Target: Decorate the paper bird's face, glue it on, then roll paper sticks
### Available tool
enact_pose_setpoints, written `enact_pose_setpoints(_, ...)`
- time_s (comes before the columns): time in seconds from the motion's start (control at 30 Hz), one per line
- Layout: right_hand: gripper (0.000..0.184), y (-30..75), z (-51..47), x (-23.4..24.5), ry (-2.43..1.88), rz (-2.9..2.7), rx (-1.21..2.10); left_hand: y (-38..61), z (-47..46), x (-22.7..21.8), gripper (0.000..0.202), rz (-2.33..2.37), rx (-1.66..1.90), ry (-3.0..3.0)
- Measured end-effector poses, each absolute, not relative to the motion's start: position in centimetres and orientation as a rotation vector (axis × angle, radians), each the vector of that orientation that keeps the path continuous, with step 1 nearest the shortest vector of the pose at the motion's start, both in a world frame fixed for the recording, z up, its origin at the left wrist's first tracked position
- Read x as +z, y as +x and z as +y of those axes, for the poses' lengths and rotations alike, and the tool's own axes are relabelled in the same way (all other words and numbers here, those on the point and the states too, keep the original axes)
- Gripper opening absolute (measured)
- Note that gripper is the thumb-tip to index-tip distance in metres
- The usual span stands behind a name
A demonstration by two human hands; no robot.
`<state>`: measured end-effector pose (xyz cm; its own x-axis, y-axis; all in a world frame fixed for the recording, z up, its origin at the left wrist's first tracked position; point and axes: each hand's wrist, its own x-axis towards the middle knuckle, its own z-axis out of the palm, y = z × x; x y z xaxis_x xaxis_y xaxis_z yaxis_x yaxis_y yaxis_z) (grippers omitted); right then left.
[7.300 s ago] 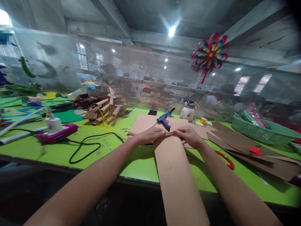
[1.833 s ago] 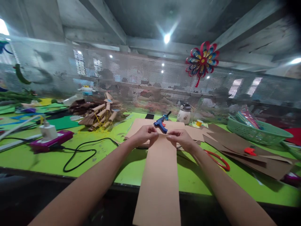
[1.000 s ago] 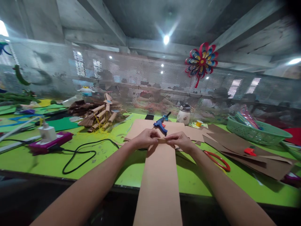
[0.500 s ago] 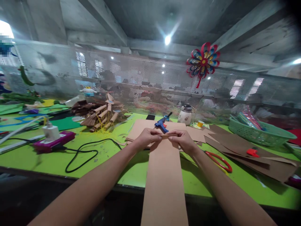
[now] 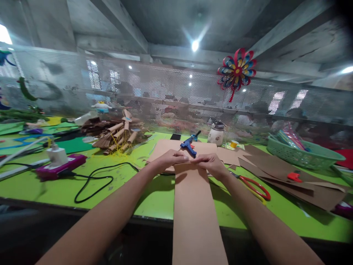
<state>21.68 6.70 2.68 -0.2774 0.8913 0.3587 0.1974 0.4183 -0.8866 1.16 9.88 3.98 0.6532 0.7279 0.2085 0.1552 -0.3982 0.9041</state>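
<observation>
A long strip of tan craft paper (image 5: 195, 209) runs from the table down over its front edge toward me. My left hand (image 5: 173, 158) pinches the far end of the strip near its left corner. Close beside it, my right hand (image 5: 211, 163) grips the same end near the right corner, fingers closed on the paper. The far edge seems folded over where the fingers press. Just beyond the fingertips, a blue glue gun (image 5: 189, 146) lies on a stack of tan paper sheets (image 5: 162, 148).
Scissors with red and yellow handles (image 5: 257, 189) lie right of my right forearm. Brown sheets (image 5: 275, 173) and a green basket (image 5: 311, 156) are farther right. On the left are a purple power strip (image 5: 62, 167), a black cable (image 5: 93, 178) and rolled brown paper pieces (image 5: 118, 134).
Both hands stay at the strip's far end, their fingers slightly shifted. The strip's near end has swung a little to the right. The view has shifted slightly.
</observation>
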Motion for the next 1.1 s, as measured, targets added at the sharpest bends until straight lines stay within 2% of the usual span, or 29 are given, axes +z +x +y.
enact_pose_setpoints(0.1,0.018,21.3,6.4,2.8,-0.955,-1.758,0.918,0.9,9.9,4.3,0.042,0.736,0.636,2.018)
enact_pose_setpoints(0.27,0.018,21.0,6.1,2.8,-0.964,-1.816,0.87,0.3,9.7,4.9,0.041,0.684,0.463,2.08)
enact_pose_setpoints(0.43,0.018,21.0,6.1,2.9,-0.94,-1.84,0.809,0.7,9.2,5.0,0.034,0.602,0.489,1.929)
enact_pose_setpoints(0.73,0.017,21.5,6.6,2.5,-0.844,-1.822,0.839,1.7,10.0,2.4,0.023,0.604,0.592,1.497)
enact_pose_setpoints(0.93,0.016,21.6,6.5,2.9,-0.868,-1.844,0.825,1.9,9.5,2.7,0.031,0.608,0.506,1.519)
enact_pose_setpoints(1.1,0.014,21.5,6.6,2.5,-0.861,-1.791,0.949,2.0,9.5,3.0,0.032,0.619,0.456,1.617)
